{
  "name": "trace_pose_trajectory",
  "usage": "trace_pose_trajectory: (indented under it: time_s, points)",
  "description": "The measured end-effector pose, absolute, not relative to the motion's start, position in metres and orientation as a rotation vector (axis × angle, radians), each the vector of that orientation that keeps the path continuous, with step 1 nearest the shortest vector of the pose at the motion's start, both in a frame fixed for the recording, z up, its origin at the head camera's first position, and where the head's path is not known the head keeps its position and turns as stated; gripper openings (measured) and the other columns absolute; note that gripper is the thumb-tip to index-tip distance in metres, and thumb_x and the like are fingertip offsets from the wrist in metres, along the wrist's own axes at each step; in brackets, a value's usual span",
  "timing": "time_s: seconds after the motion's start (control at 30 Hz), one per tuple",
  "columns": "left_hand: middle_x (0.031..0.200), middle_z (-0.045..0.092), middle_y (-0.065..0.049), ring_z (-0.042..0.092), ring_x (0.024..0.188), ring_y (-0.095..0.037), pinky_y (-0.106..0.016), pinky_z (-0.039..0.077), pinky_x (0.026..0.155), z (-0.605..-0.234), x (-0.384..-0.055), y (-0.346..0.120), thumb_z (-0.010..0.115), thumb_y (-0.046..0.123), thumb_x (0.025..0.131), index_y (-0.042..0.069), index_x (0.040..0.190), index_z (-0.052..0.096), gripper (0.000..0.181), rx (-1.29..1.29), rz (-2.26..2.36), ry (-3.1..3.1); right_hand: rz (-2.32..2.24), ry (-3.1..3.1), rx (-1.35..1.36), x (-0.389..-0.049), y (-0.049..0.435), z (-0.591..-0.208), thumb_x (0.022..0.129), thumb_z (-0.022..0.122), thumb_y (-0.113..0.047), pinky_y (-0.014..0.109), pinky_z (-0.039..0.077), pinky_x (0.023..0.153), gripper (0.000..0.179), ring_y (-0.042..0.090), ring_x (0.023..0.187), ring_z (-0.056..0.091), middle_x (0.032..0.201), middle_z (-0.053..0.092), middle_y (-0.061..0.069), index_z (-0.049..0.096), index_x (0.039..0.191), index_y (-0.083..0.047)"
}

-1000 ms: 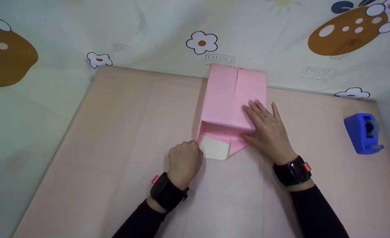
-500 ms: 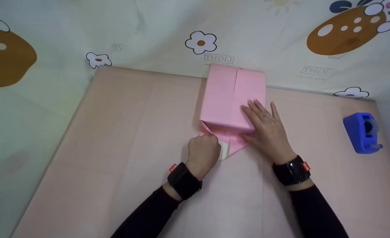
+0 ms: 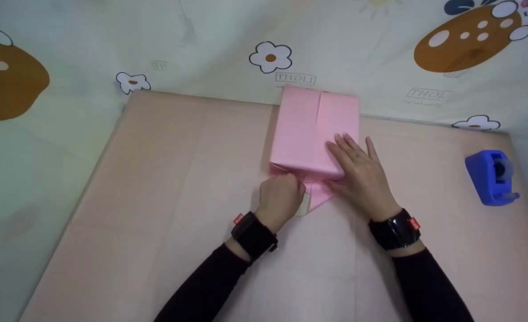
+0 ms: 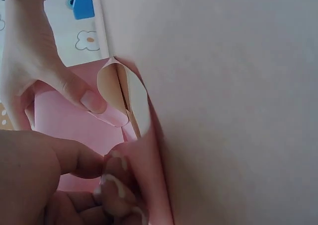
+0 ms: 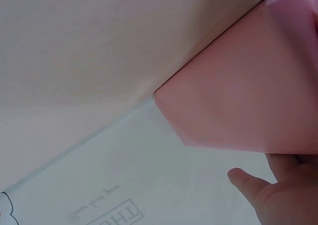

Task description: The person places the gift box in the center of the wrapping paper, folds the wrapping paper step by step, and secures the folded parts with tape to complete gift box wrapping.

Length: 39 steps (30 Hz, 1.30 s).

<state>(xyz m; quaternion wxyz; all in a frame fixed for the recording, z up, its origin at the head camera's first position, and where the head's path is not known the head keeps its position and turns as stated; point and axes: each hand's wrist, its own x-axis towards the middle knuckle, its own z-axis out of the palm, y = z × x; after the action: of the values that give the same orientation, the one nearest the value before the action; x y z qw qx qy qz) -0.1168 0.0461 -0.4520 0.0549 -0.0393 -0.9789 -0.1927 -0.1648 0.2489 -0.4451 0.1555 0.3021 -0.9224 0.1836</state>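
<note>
A box wrapped in pink paper (image 3: 302,127) lies at the table's back edge, a lengthwise seam along its top. At its near end the wrapping paper stands loose, with a pale inner side (image 4: 141,103) curling outward in the left wrist view. My left hand (image 3: 280,197) is bent at that end and pinches the paper's left fold between thumb and curled fingers. My right hand (image 3: 363,179) rests with spread, straight fingers on the box's top right, its thumb down at the near edge. In the right wrist view the box's pink side (image 5: 233,81) fills the right half.
A blue tape dispenser (image 3: 489,179) stands at the table's right edge. Behind the table (image 3: 165,179) hangs a pale sheet (image 3: 210,49) printed with flowers and brown spotted shapes. Both wrists wear black bands.
My left hand has moved right and slightly forward, bringing the left paper fold in against the box's near end and covering most of the pale flap. My right hand has stayed in place.
</note>
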Motion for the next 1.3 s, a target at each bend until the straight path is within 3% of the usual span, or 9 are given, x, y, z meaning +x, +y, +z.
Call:
trace_pose_trajectory:
  time_s: [0.17,0.33,0.4,0.63,0.73,0.8,0.93,1.03,1.3]
  points:
    - [0.068,0.069,-0.009,0.067,0.063,-0.027,-0.044,0.054,0.055,-0.454,-0.122,0.039,0.055,0.016,0.098,0.007,0.066,0.063,0.034,-0.181,-0.884,-3.039,0.526,-2.662,0.851,-0.165,0.249,-0.445,0.069,0.094,-0.025,0.06,0.016,0.126,0.091,0.031,0.147,0.044,0.152,0.052,0.015,0.052,0.148,-0.012]
    - [0.096,0.075,-0.008,0.071,0.086,-0.023,-0.039,0.058,0.078,-0.457,-0.126,0.019,0.052,0.01,0.101,0.006,0.102,0.072,0.021,-0.383,-1.142,-3.116,0.519,-2.677,0.842,-0.165,0.247,-0.445,0.069,0.094,-0.025,0.06,0.016,0.126,0.09,0.031,0.147,0.044,0.152,0.052,0.014,0.052,0.148,-0.013]
    - [0.103,0.075,-0.006,0.07,0.089,-0.02,-0.037,0.058,0.081,-0.457,-0.126,0.01,0.054,0.008,0.1,0.007,0.112,0.072,0.022,-0.493,-1.129,-3.102,0.513,-2.684,0.839,-0.164,0.246,-0.445,0.07,0.094,-0.025,0.06,0.016,0.126,0.089,0.031,0.147,0.044,0.153,0.051,0.014,0.052,0.148,-0.013]
    - [0.091,0.075,0.001,0.066,0.081,-0.014,-0.028,0.057,0.071,-0.447,-0.126,-0.025,0.076,0.01,0.088,0.01,0.101,0.076,0.013,-0.894,-0.784,-2.634,0.501,-2.671,0.85,-0.164,0.243,-0.445,0.068,0.094,-0.026,0.061,0.018,0.125,0.09,0.032,0.146,0.045,0.152,0.051,0.014,0.053,0.147,-0.012]
    - [0.101,0.074,0.0,0.066,0.094,-0.017,-0.029,0.056,0.082,-0.442,-0.131,-0.04,0.085,0.014,0.08,0.012,0.106,0.075,0.028,-0.928,-0.619,-2.425,0.499,-2.647,0.866,-0.165,0.242,-0.446,0.068,0.094,-0.026,0.061,0.02,0.125,0.089,0.032,0.145,0.046,0.152,0.052,0.014,0.054,0.146,-0.011]
    - [0.122,0.07,-0.004,0.061,0.114,-0.022,-0.035,0.051,0.098,-0.441,-0.138,-0.047,0.09,0.021,0.075,0.014,0.122,0.069,0.051,-0.909,-0.542,-2.405,0.495,-2.638,0.873,-0.165,0.242,-0.446,0.068,0.094,-0.026,0.061,0.02,0.124,0.089,0.032,0.145,0.046,0.152,0.052,0.014,0.054,0.146,-0.011]
    - [0.16,0.041,-0.007,0.037,0.149,-0.028,-0.048,0.029,0.124,-0.442,-0.153,-0.05,0.089,0.039,0.074,0.02,0.152,0.042,0.093,-0.937,-0.376,-2.536,0.487,-2.636,0.873,-0.166,0.243,-0.446,0.069,0.094,-0.027,0.061,0.021,0.124,0.088,0.032,0.145,0.046,0.152,0.052,0.014,0.054,0.146,-0.012]
    - [0.165,0.034,-0.006,0.031,0.154,-0.029,-0.049,0.023,0.128,-0.443,-0.163,-0.039,0.084,0.042,0.08,0.02,0.157,0.036,0.093,-0.999,-0.285,-2.609,0.476,-2.636,0.868,-0.166,0.245,-0.446,0.069,0.094,-0.027,0.061,0.021,0.124,0.088,0.032,0.145,0.046,0.151,0.052,0.014,0.054,0.146,-0.012]
    - [0.16,0.044,-0.007,0.042,0.147,-0.033,-0.048,0.033,0.123,-0.443,-0.172,-0.001,0.075,0.039,0.09,0.018,0.153,0.044,0.074,-0.991,-0.016,-2.638,0.376,-2.633,0.839,-0.163,0.244,-0.447,0.07,0.093,-0.033,0.064,0.02,0.123,0.088,0.035,0.145,0.047,0.152,0.052,0.017,0.054,0.146,-0.012]
